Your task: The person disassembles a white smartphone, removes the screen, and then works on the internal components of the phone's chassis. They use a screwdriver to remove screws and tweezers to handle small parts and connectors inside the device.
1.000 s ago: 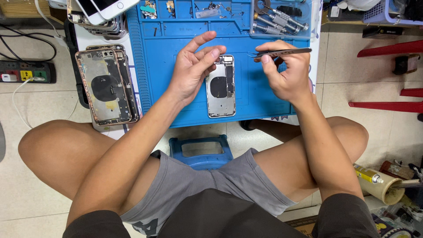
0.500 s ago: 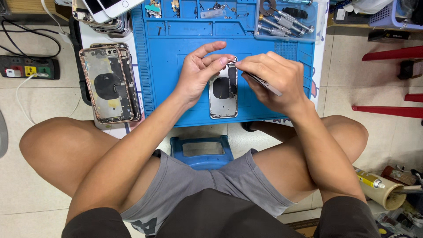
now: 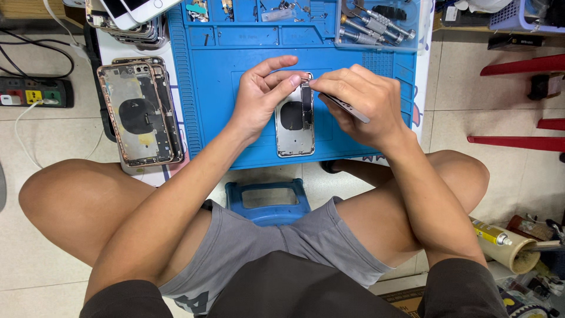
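Holding phone shell (image 3: 294, 126) w/ left hand (image 3: 259, 97) | right hand (image 3: 359, 103) clamped on tweezers (image 3: 347, 109), now lower vs earlier

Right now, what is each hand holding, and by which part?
The right hand grips metal tweezers along the shaft, tips at the top of the open phone housing. The left hand steadies that housing at its upper left edge.
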